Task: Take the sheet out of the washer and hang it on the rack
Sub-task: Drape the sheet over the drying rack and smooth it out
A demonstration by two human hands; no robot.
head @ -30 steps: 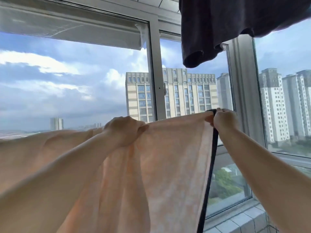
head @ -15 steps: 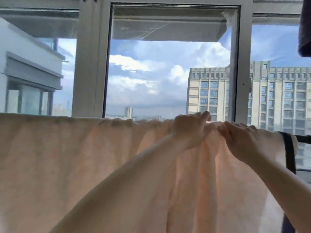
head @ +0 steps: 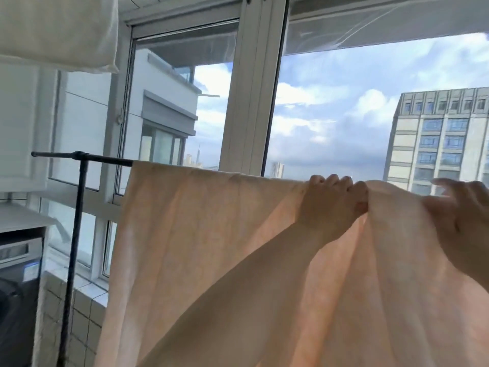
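I'm in the last stage of the job as I read it: the peach sheet (head: 211, 234) is out of the washer (head: 18, 274) and already draped over the black rack (head: 79, 156), its top fold riding along the bar, and what I'm doing now looks like spreading and smoothing. My left hand (head: 333, 205) makes the working grip, fingers curled over the top fold and pinching a gathered bunch of cloth right at the bar. To the right of that grip my right hand (head: 460, 221) is blurred, its fingers spread loosely and held just at the cloth; I judge it open, holding nothing, though I can't tell whether it touches the fabric. Left of the grip the sheet lies flat along the bar up to its edge, beyond which a bare stretch of bar runs to the upright post. Under and to the right of the grip the cloth falls in deep pleats. The next move, I'd say, calls for drawing that bunch sideways along the bar so the pleats open, keeping the fold balanced so nothing slides off. The washer sits far down to the left of the grip, and a small label on its front is too blurred to read; I see no other writing or brand anywhere.
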